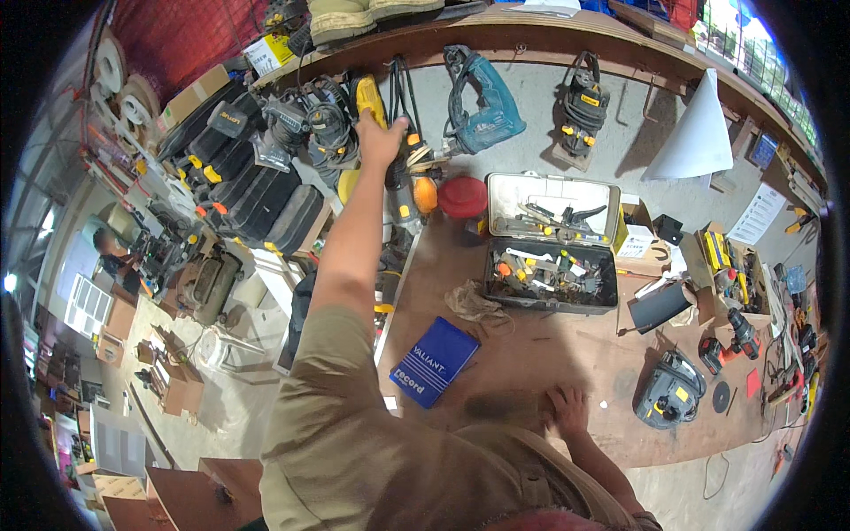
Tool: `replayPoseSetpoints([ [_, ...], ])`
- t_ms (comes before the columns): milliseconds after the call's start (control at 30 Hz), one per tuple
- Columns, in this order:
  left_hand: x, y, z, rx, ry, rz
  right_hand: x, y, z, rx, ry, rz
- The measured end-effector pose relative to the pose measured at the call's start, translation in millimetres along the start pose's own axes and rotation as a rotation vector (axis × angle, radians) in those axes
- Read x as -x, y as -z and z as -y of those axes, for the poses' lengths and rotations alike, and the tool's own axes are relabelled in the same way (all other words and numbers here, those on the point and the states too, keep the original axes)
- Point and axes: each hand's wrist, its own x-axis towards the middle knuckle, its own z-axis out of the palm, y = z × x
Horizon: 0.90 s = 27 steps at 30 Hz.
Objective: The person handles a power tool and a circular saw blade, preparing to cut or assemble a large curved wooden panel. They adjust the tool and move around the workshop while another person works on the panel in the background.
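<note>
My left hand (pixel 382 137) is stretched far up to the wall and closes around a yellow and black power tool (pixel 370 99) that hangs there among other tools. My right hand (pixel 568 409) rests flat on the brown workbench (pixel 549 354) near its front edge, fingers spread, holding nothing. A blurred brownish patch lies just left of that hand. A blue flat box (pixel 434 360) sits on the bench between my two arms.
An open grey toolbox (pixel 551 248) full of hand tools stands mid-bench, beside a red lid (pixel 462 196). A teal drill (pixel 482 102) and a yellow-black tool (pixel 582 111) hang on the wall. Cardboard boxes, a grey power tool (pixel 670 393) and a red drill (pixel 730 341) crowd the right.
</note>
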Motion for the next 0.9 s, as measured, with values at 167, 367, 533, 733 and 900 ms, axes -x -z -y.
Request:
replayPoseSetpoints([
  [167,169,55,-25,0.418,0.078,-0.273,3,9,-1,0.021,-0.002,0.042],
  [367,453,108,-46,0.098,0.206,-0.034,6,24,1,-0.04,0.033,0.046],
  [533,591,153,-111,-0.101,0.164,0.258,8,7,-11,-0.051,0.021,0.051],
  [733,674,174,-187,-0.067,-0.002,0.522,14,8,-12,-0.133,0.028,0.014],
  [900,712,184,-222,0.115,0.297,1.121,31,32,-19,-0.31,0.075,-0.085],
])
